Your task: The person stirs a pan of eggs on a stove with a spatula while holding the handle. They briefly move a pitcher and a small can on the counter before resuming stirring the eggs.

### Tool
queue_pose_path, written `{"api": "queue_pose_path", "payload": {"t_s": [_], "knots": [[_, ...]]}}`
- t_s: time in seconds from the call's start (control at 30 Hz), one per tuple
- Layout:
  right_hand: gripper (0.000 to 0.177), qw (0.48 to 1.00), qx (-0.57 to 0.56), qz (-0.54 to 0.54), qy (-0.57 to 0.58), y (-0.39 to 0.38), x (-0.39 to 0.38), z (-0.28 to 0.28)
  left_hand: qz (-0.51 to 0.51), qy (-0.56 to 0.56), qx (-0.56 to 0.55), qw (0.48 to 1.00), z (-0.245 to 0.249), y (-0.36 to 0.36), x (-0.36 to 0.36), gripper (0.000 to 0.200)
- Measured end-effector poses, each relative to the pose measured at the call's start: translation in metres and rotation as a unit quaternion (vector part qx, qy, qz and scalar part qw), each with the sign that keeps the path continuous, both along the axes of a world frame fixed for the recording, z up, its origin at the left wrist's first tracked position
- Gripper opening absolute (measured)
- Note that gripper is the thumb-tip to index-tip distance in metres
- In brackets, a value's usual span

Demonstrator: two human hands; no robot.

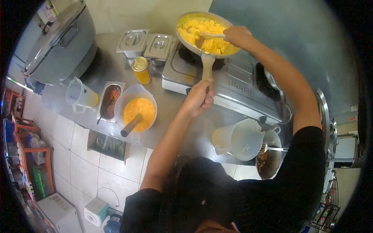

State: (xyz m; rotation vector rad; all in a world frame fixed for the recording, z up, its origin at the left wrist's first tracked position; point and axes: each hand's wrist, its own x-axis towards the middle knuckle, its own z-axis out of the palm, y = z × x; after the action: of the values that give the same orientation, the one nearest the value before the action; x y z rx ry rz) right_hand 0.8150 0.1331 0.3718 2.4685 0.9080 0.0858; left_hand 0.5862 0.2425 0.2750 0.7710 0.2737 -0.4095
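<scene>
My left hand (199, 97) is closed around the pale handle of a frying pan (188, 44) over the left burner. Yellow scrambled eggs (206, 28) fill much of the pan. In my right hand (237, 37), at the pan's right rim, is a light-coloured spatula (211, 35); its far end lies among the eggs, so its shape is partly hidden. Left of my left forearm stands a white pitcher of beaten egg (144, 109), with a thick-handled utensil (131, 125) resting in it.
The gas stove (237, 86) sits on a steel counter (171, 112). Around are a large pot (64, 46), lidded steel containers (159, 46), a yellow can (141, 70), a clear jug (81, 96), a tray of dark red sauce (110, 101), a plastic pitcher (243, 139) and a used pot (269, 165).
</scene>
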Motion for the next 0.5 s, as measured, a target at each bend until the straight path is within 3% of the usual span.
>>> {"api": "queue_pose_path", "payload": {"t_s": [0.1, 0.17, 0.27, 0.37, 0.5], "knots": [[0.026, 0.998, -0.01, 0.006, -0.064, 0.009, 0.022, 0.004, -0.001, -0.009, -0.015, 1.0, -0.006, 0.0, 0.001, 0.037], [0.025, 0.997, 0.005, 0.019, -0.08, 0.023, 0.012, 0.037, -0.003, -0.012, -0.024, 1.0, -0.008, -0.001, 0.001, 0.035], [0.024, 0.998, -0.013, 0.048, -0.024, 0.051, -0.001, 0.065, 0.004, 0.019, -0.019, 1.0, -0.008, -0.002, 0.003, 0.031], [0.022, 0.992, -0.083, 0.091, 0.006, 0.074, -0.008, 0.049, 0.0, 0.006, -0.02, 1.0, -0.008, -0.001, 0.002, 0.023], [0.021, 0.999, -0.046, 0.018, 0.003, 0.062, -0.012, 0.008, 0.016, 0.002, -0.017, 1.0, -0.008, -0.004, 0.001, 0.018]]}}
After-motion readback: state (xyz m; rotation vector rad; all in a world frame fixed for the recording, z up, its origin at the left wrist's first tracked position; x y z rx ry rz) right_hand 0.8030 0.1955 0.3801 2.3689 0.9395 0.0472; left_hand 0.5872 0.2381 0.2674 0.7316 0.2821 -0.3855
